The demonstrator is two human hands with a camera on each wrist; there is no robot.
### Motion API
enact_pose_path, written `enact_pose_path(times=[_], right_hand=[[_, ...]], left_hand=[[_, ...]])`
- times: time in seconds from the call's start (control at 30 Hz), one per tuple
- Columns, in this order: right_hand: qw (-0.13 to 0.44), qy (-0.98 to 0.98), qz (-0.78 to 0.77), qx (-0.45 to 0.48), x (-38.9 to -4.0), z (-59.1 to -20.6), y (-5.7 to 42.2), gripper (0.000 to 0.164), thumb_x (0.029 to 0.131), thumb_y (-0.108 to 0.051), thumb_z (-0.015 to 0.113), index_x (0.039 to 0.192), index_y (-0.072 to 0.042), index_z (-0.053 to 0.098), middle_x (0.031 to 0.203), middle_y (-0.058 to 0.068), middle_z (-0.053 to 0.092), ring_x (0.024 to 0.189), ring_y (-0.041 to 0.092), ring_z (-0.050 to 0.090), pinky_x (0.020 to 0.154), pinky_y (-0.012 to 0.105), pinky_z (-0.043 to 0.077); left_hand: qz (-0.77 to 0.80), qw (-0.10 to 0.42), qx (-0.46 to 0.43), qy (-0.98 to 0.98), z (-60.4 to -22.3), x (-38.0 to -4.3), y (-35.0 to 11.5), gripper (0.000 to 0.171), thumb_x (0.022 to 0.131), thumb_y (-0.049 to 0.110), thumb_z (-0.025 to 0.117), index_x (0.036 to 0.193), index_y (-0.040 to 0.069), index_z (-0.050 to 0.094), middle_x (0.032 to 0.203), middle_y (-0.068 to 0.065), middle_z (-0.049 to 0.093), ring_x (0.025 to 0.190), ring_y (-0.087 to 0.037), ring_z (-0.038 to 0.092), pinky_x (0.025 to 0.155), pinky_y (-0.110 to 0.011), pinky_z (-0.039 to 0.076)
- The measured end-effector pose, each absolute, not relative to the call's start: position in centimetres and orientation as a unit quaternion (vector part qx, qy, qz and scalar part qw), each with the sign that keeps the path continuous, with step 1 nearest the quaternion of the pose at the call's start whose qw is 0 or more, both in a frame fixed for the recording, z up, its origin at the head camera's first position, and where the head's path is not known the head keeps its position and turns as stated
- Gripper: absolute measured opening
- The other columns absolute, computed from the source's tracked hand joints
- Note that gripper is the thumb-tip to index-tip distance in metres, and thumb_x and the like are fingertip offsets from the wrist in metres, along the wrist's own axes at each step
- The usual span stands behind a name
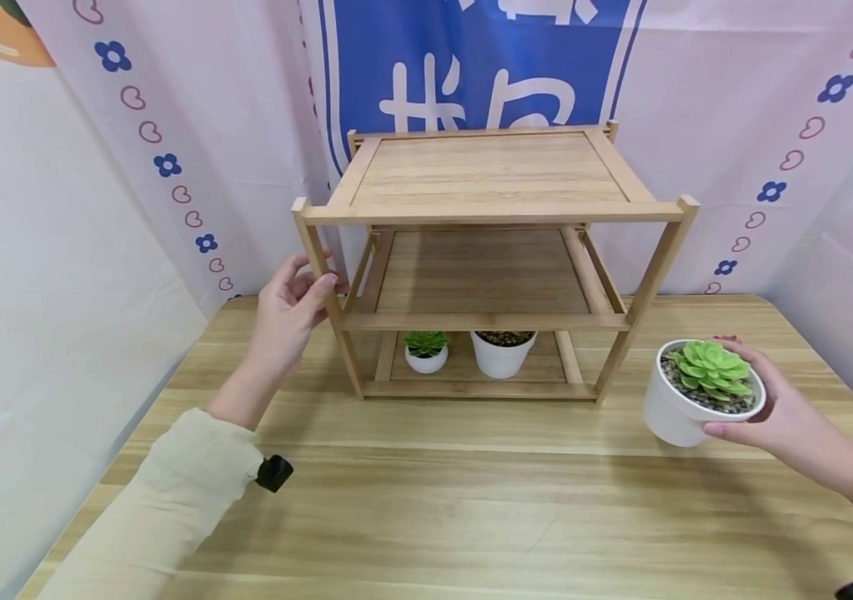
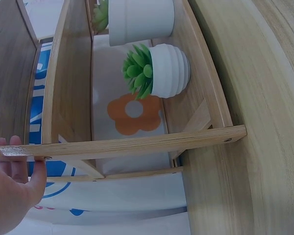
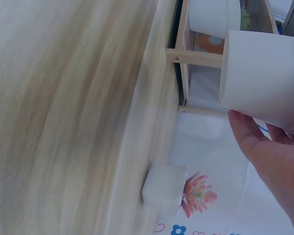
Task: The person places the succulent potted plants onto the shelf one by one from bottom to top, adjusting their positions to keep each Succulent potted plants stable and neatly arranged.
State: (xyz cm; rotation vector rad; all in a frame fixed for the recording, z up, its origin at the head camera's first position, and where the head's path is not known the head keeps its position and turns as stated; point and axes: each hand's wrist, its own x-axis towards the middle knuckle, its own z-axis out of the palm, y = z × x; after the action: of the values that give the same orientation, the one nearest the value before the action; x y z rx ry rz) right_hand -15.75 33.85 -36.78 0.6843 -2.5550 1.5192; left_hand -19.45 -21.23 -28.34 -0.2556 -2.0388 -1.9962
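Note:
My left hand (image 1: 291, 304) grips the front left post of a three-tier wooden shelf (image 1: 494, 322), thumb in front and fingers behind. In my right hand (image 1: 794, 412) is a white potted succulent (image 1: 707, 379) with a green rosette and dark gravel, held by the rim and side, right of the shelf. The right wrist view shows that white pot (image 3: 262, 78) raised over the table. On the bottom tier stand a small ribbed white pot with a spiky green plant (image 2: 169, 71) and a larger white pot (image 1: 501, 357), its plant mostly hidden by the middle tier.
A pink-red succulent in a white pot (image 3: 166, 188) stands on the wooden table (image 1: 434, 500), largely hidden behind my right hand in the head view. Behind the shelf hangs a cloth (image 1: 246, 108) with a blue panel and flower borders. White walls flank the table.

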Motion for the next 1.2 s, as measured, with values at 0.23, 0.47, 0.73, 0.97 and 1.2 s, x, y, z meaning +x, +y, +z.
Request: enact_pose_path(times=[0.23, 0.47, 0.73, 0.97, 1.2], right_hand=[[0.032, -0.825, 0.519, 0.224, -15.3, -36.4, 32.7, 0.109, 0.072, 0.025, 0.072, 0.158, -0.028, 0.030, 0.163, 0.034, -0.010, 0.148, 0.005, 0.019, 0.086, 0.006, 0.047], [0.039, -0.832, 0.497, 0.241, -15.2, -36.2, 31.7, 0.109, 0.070, 0.023, 0.077, 0.156, -0.026, 0.034, 0.158, 0.007, 0.029, 0.138, -0.002, 0.034, 0.087, 0.007, 0.047], [0.027, -0.839, 0.482, 0.250, -15.2, -35.5, 30.4, 0.104, 0.071, 0.019, 0.080, 0.156, -0.017, 0.033, 0.134, -0.022, 0.044, 0.109, -0.008, 0.055, 0.083, 0.012, 0.053], [0.018, -0.831, 0.491, 0.262, -15.4, -34.7, 29.2, 0.103, 0.072, 0.019, 0.080, 0.157, -0.008, 0.030, 0.137, -0.017, 0.043, 0.112, -0.006, 0.055, 0.086, 0.013, 0.053], [0.019, -0.827, 0.497, 0.263, -15.8, -33.7, 27.8, 0.098, 0.073, 0.017, 0.080, 0.155, -0.006, 0.031, 0.137, -0.014, 0.044, 0.115, -0.006, 0.054, 0.089, 0.011, 0.050]], left_hand=[[-0.693, 0.137, -0.080, -0.703, -28.5, -19.3, -21.4, 0.035, 0.106, 0.012, 0.058, 0.140, 0.009, 0.053, 0.109, -0.006, 0.068, 0.109, -0.026, 0.065, 0.106, -0.046, 0.049], [-0.694, 0.138, -0.081, -0.702, -28.7, -19.2, -21.4, 0.035, 0.106, 0.011, 0.057, 0.140, 0.008, 0.053, 0.106, 0.001, 0.070, 0.106, -0.022, 0.066, 0.099, -0.036, 0.054], [-0.696, 0.134, -0.081, -0.700, -28.7, -19.2, -21.3, 0.033, 0.106, 0.013, 0.057, 0.139, 0.010, 0.053, 0.109, -0.005, 0.069, 0.107, -0.022, 0.065, 0.098, -0.034, 0.054], [-0.697, 0.134, -0.084, -0.699, -28.6, -19.3, -21.3, 0.035, 0.106, 0.011, 0.057, 0.140, 0.008, 0.052, 0.108, -0.006, 0.068, 0.106, -0.020, 0.066, 0.107, -0.046, 0.049], [-0.694, 0.135, -0.088, -0.702, -28.4, -19.5, -21.3, 0.035, 0.106, 0.010, 0.057, 0.140, 0.007, 0.052, 0.105, 0.000, 0.068, 0.107, -0.022, 0.065, 0.108, -0.048, 0.047]])
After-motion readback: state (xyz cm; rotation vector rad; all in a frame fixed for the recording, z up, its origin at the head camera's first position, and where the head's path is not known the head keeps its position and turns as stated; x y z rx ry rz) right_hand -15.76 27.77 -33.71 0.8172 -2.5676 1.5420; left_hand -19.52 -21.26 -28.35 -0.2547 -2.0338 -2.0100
